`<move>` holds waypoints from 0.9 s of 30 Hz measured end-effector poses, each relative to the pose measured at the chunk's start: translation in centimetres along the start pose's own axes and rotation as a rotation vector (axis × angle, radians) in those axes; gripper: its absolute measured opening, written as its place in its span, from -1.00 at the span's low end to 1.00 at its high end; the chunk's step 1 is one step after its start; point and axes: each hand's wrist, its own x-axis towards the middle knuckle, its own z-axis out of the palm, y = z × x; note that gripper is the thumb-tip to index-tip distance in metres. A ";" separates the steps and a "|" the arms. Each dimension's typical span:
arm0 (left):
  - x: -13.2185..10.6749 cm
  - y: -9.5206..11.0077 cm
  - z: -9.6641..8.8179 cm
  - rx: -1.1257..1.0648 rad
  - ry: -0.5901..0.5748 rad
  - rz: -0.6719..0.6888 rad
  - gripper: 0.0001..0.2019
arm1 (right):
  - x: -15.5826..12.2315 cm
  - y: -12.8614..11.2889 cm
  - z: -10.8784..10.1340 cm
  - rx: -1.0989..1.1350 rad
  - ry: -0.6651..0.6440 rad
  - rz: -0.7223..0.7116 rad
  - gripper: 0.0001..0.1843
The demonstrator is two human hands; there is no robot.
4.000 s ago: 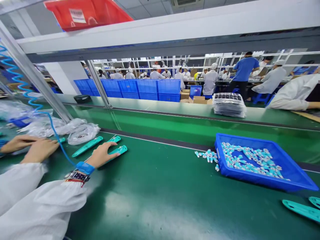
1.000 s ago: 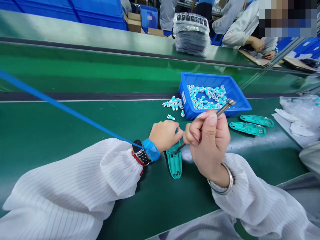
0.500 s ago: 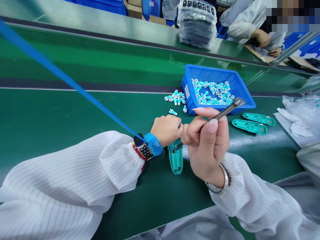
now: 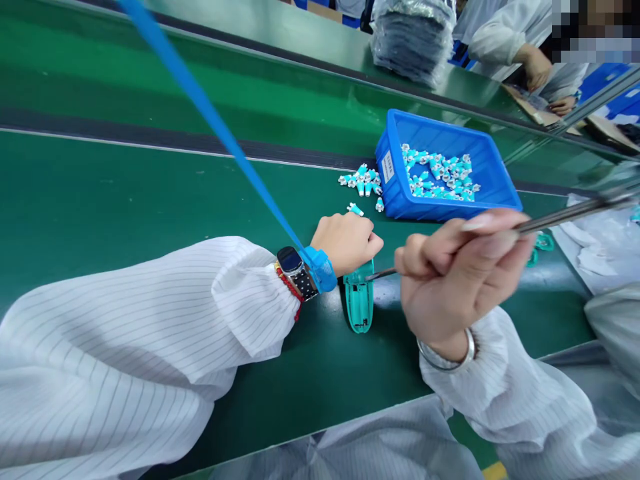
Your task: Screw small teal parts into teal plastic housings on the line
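My left hand (image 4: pixel 347 244) is closed over the far end of a teal plastic shell (image 4: pixel 359 308) lying on the green bench. Its fingers curl under and hide that end of the shell. Small dark parts show inside the shell's open cavity. Between the fingers of my right hand (image 4: pixel 457 280) is a pair of metal tweezers (image 4: pixel 575 212). Their thin tip reaches left to the shell's edge, close by my left hand; whether it grips anything there I cannot tell. A blue strap (image 4: pixel 220 130) runs from my left wrist up across the view.
Behind my hands stands a blue bin (image 4: pixel 455 208) of small teal-and-white parts. More such parts (image 4: pixel 363 180) lie left of it. Other teal shells (image 4: pixel 543 243) are partly hidden behind my right hand. Across the bench are bagged goods (image 4: pixel 413 43) and a co-worker's hands (image 4: pixel 539 72).
My right hand has moved right, and the tweezers now lie flatter, their back end pointing far right. My left hand stays at the shell. The whole view has shifted somewhat.
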 end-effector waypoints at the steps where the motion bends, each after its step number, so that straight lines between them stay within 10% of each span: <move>1: 0.0 0.0 0.2 0.002 0.016 -0.003 -0.68 | 0.3 -0.1 -0.1 -0.023 0.024 -0.004 -0.84; 27: 0.1 0.0 0.2 -0.050 0.031 -0.024 -0.68 | -1.4 0.3 -0.9 0.003 -0.089 -0.142 -0.86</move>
